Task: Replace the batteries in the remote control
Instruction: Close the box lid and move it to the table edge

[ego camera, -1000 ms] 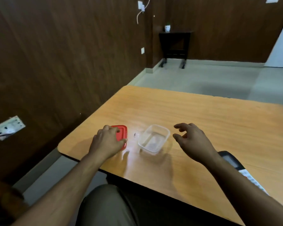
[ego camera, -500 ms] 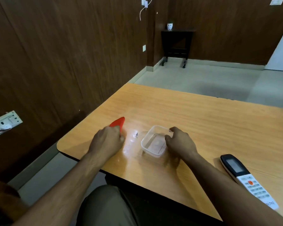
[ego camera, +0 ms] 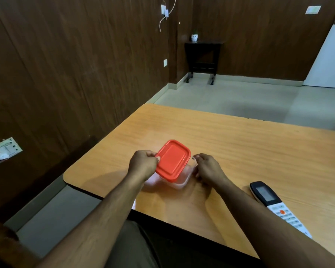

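Observation:
My left hand [ego camera: 143, 164] pinches the left edge of a red square lid [ego camera: 172, 159] and holds it tilted over a small clear plastic container [ego camera: 179, 181] on the wooden table [ego camera: 240, 147]. My right hand [ego camera: 207, 169] grips the container's right side. The lid hides most of the container, so I cannot see what is inside. A white and black remote control [ego camera: 275, 205] lies face up on the table to the right, beside my right forearm. No batteries are in view.
The table's rounded left corner and front edge lie close to my arms. A dark wood-panelled wall runs along the left with a white socket plate [ego camera: 4, 151]. A small dark side table [ego camera: 202, 60] stands in the far corner.
My left hand lifted the red lid off the table and brought it right, over the clear container. My right hand closed on the container's right side.

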